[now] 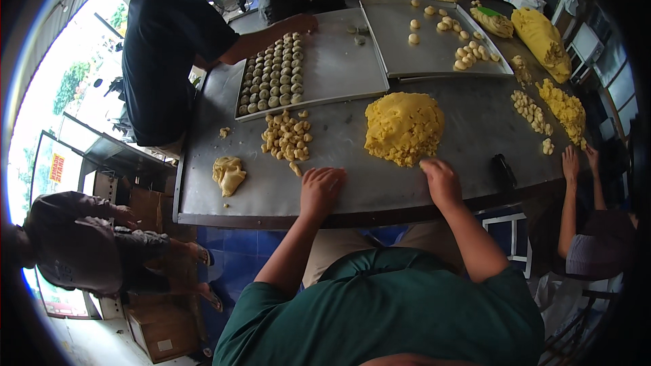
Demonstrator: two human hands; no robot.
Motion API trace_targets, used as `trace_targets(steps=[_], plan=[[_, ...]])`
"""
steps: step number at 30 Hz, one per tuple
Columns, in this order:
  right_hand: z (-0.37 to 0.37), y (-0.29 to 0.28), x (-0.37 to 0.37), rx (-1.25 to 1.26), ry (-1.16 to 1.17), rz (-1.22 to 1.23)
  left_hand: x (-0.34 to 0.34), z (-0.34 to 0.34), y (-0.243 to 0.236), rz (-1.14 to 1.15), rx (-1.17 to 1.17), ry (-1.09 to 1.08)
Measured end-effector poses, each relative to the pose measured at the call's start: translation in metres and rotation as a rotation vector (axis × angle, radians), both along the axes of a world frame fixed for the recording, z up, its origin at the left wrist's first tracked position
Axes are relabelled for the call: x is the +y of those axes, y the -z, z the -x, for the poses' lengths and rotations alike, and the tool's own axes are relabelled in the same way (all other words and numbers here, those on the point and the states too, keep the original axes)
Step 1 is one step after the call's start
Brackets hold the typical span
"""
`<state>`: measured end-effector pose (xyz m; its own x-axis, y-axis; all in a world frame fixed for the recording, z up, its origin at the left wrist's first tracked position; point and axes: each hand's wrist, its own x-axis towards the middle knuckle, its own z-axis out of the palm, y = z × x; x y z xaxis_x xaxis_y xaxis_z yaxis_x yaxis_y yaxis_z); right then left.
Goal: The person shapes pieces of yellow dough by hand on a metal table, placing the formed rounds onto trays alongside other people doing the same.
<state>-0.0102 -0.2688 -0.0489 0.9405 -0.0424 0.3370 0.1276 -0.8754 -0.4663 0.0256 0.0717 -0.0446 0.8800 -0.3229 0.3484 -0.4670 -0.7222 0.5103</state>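
Note:
My left hand [323, 193] is at the table's near edge, fingers curled under and closed, just right of a heap of small pale dough pieces [286, 137]. What it holds, if anything, is hidden. Close to the near base of a big crumbly yellow mound of filling [405, 125], my right hand [443, 181] has its fingers drawn together. I cannot make out anything inside it. Farther left lies a soft lump of pale dough [229, 176].
Metal trays stand behind: one with rows of greyish-green balls [274, 74], another with scattered pale balls [468, 54]. A black object [502, 172] lies right of my right hand. Co-workers surround the steel table [339, 207]; one person's arm [271, 34] reaches over the left tray.

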Motion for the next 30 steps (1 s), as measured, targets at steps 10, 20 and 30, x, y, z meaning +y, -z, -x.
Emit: trace_targets(steps=[10, 20, 30], plan=[[-0.029, -0.036, -0.009, 0.183, -0.056, 0.153, -0.006, 0.008, -0.006, -0.071, 0.058, -0.089], [-0.031, -0.045, -0.014, 0.339, -0.084, 0.220, -0.006, 0.006, -0.006, -0.058, -0.009, -0.067], [0.016, 0.010, -0.009, 0.070, -0.124, 0.008, -0.009, -0.002, 0.000, -0.126, -0.060, 0.045]])
